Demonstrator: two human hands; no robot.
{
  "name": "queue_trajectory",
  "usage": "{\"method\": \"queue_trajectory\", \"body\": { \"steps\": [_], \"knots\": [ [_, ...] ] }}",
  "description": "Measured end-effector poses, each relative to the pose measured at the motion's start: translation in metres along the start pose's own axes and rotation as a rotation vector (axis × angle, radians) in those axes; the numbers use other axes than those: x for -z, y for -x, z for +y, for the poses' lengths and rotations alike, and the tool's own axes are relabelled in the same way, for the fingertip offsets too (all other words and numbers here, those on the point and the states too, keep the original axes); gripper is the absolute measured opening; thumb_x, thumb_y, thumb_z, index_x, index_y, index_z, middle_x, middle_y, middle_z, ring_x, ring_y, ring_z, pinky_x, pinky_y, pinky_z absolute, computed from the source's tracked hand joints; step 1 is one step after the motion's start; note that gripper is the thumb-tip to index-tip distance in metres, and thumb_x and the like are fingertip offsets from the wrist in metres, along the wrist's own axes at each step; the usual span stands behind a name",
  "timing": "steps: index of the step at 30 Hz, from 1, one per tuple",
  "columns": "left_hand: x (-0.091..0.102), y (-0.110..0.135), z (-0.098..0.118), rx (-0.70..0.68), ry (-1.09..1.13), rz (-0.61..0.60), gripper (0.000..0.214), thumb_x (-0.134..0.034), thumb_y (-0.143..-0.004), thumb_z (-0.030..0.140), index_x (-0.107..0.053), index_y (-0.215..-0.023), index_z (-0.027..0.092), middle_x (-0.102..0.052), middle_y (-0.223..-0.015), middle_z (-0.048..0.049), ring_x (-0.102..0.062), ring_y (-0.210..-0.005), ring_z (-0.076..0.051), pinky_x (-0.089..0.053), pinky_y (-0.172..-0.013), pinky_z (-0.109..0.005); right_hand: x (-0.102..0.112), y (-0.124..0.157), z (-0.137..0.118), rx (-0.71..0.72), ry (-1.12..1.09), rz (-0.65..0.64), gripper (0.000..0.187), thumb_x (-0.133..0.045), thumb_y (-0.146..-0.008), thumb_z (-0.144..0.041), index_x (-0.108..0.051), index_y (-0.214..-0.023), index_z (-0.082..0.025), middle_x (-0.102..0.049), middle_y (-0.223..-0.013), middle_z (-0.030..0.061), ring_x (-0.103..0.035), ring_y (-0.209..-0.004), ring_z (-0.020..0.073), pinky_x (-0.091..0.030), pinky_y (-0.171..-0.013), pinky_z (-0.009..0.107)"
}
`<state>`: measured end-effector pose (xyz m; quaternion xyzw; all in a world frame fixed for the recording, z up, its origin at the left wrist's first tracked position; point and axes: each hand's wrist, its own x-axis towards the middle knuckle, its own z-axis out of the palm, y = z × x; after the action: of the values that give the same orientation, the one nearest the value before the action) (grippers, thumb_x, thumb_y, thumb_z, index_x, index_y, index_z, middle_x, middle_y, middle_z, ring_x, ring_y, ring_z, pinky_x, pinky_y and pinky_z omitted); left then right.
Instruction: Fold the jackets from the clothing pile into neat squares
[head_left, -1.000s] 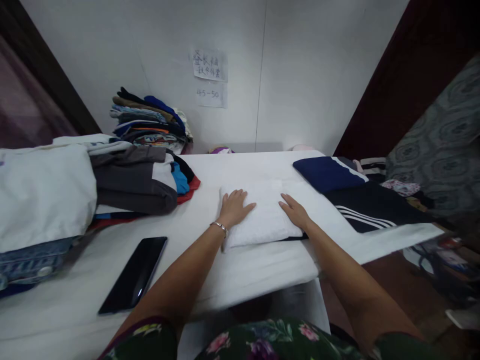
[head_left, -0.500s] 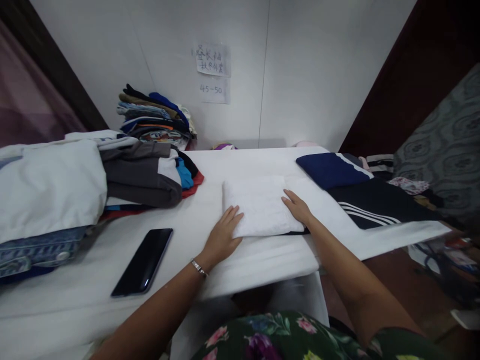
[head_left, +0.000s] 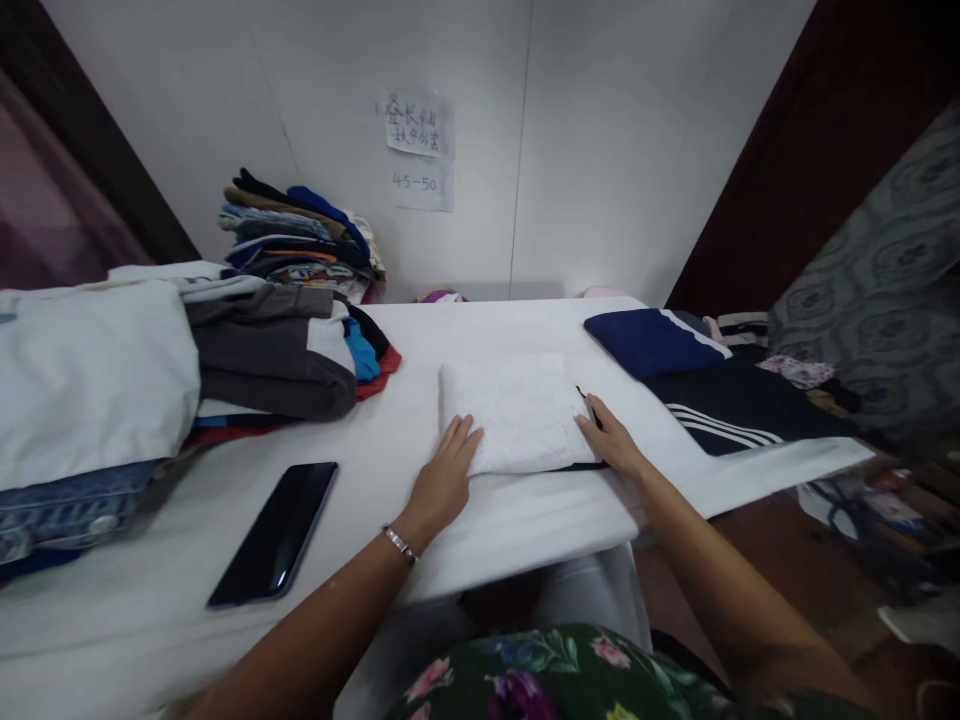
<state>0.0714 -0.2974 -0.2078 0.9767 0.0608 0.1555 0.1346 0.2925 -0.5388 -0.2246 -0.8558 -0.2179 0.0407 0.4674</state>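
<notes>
A folded white garment (head_left: 510,410) lies flat before me, with a thin black edge showing underneath along its front and right side. My left hand (head_left: 444,475), wearing a silver bracelet at the wrist, rests with outstretched fingers on its lower left corner. At the right side, my right hand (head_left: 613,440) has thumb and finger about the garment's edge, where a dark strip shows between them. The undersides of these fingers are hidden. Left of my left arm, a black phone (head_left: 274,535) lies on the white-covered table (head_left: 360,640).
Folded clothes with a dark grey piece (head_left: 262,350) and a white garment (head_left: 90,370) over jeans are heaped at left. Behind stands a tall clothes stack (head_left: 300,235). On the right lie navy (head_left: 652,340) and black striped (head_left: 742,405) garments. Handwritten papers (head_left: 420,150) hang on the wall.
My right hand has shifted slightly right and down to the garment's right edge, where a dark strip now shows. My left hand keeps its place on the corner. The view has shifted a little.
</notes>
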Motion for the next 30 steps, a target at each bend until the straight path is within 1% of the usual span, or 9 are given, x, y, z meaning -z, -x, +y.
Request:
{"method": "queue_trajectory", "body": {
  "steps": [4, 7, 10, 16, 19, 21, 25, 27, 30],
  "knots": [
    [0.000, -0.001, 0.000, 0.005, -0.028, 0.010, 0.074, -0.038, -0.069, -0.008, -0.041, -0.139, 0.015, -0.028, -0.155, -0.0073, -0.017, -0.145, -0.021, -0.050, -0.100, -0.035, 0.012, 0.040, 0.016, -0.074, -0.133, 0.102, 0.076, -0.059, -0.079, -0.058, -0.041, -0.143, -0.021, -0.044, -0.146, 0.0104, -0.043, -0.132, 0.0278, -0.034, -0.111, 0.044],
    [-0.001, -0.001, -0.001, -0.010, -0.039, 0.028, 0.070, -0.042, -0.072, -0.004, -0.040, -0.139, 0.015, -0.029, -0.155, -0.0072, -0.017, -0.145, -0.022, -0.052, -0.097, -0.035, 0.015, 0.056, 0.023, -0.109, -0.241, 0.121, 0.080, -0.062, -0.076, -0.056, -0.041, -0.143, -0.018, -0.050, -0.140, 0.0138, -0.051, -0.124, 0.0285, -0.041, -0.105, 0.044],
    [-0.002, -0.002, -0.003, -0.030, -0.042, 0.058, 0.067, -0.044, -0.073, -0.001, -0.041, -0.139, 0.014, -0.030, -0.154, -0.0083, -0.019, -0.144, -0.022, -0.049, -0.102, -0.037, 0.013, 0.055, 0.020, -0.116, -0.280, 0.118, 0.083, -0.066, -0.072, -0.053, -0.040, -0.143, -0.018, -0.047, -0.142, 0.0145, -0.053, -0.122, 0.0282, -0.042, -0.103, 0.043],
    [-0.006, -0.002, -0.007, -0.034, -0.016, 0.122, 0.065, -0.047, -0.074, 0.001, -0.043, -0.137, 0.018, -0.035, -0.152, -0.0082, -0.024, -0.142, -0.022, -0.040, -0.110, -0.041, 0.016, 0.037, -0.008, -0.280, -0.382, 0.046, 0.088, -0.072, -0.068, -0.048, -0.038, -0.144, -0.020, -0.047, -0.142, 0.0158, -0.051, -0.125, 0.0280, -0.040, -0.104, 0.043],
    [-0.007, -0.002, -0.007, -0.032, -0.020, 0.138, 0.065, -0.045, -0.074, -0.001, -0.043, -0.136, 0.018, -0.036, -0.151, -0.0093, -0.024, -0.142, -0.023, -0.041, -0.109, -0.042, 0.016, 0.040, -0.016, -0.346, -0.595, 0.042, 0.080, -0.069, -0.074, -0.047, -0.037, -0.143, -0.023, -0.047, -0.143, 0.0135, -0.047, -0.129, 0.0276, -0.044, -0.101, 0.043],
    [-0.007, -0.001, -0.007, -0.034, -0.021, 0.139, 0.066, -0.045, -0.074, -0.002, -0.042, -0.136, 0.018, -0.036, -0.151, -0.0099, -0.025, -0.142, -0.023, -0.043, -0.108, -0.042, 0.015, 0.047, -0.017, -0.374, -0.783, 0.081, 0.074, -0.068, -0.076, -0.045, -0.038, -0.140, -0.025, -0.050, -0.140, 0.0113, -0.051, -0.125, 0.0270, -0.050, -0.096, 0.042],
    [-0.007, -0.001, -0.007, -0.041, 0.001, 0.163, 0.068, -0.046, -0.073, -0.002, -0.041, -0.137, 0.019, -0.037, -0.151, -0.0088, -0.023, -0.142, -0.024, -0.040, -0.110, -0.045, 0.011, 0.069, -0.019, -0.398, -1.032, 0.126, 0.048, -0.072, -0.075, -0.040, -0.055, -0.119, -0.027, -0.063, -0.121, 0.0059, -0.060, -0.111, 0.0245, -0.053, -0.093, 0.041],
    [-0.008, -0.001, -0.007, -0.033, 0.004, 0.167, 0.066, -0.046, -0.073, -0.002, -0.043, -0.137, 0.018, -0.037, -0.151, -0.0099, -0.022, -0.143, -0.026, -0.039, -0.110, -0.046, 0.007, 0.078, -0.023, -0.415, -1.135, 0.064, 0.035, -0.071, -0.077, -0.039, -0.060, -0.106, -0.023, -0.066, -0.113, 0.0062, -0.062, -0.108, 0.0228, -0.052, -0.097, 0.040],
    [-0.010, -0.001, -0.008, -0.026, 0.002, 0.167, 0.066, -0.045, -0.073, -0.002, -0.043, -0.136, 0.017, -0.037, -0.150, -0.0106, -0.022, -0.143, -0.027, -0.039, -0.111, -0.047, -0.001, 0.083, -0.031, -0.491, -1.244, -0.057, 0.028, -0.070, -0.079, -0.036, -0.063, -0.100, -0.019, -0.067, -0.104, 0.0068, -0.063, -0.103, 0.0198, -0.050, -0.100, 0.035]
  ]
}}
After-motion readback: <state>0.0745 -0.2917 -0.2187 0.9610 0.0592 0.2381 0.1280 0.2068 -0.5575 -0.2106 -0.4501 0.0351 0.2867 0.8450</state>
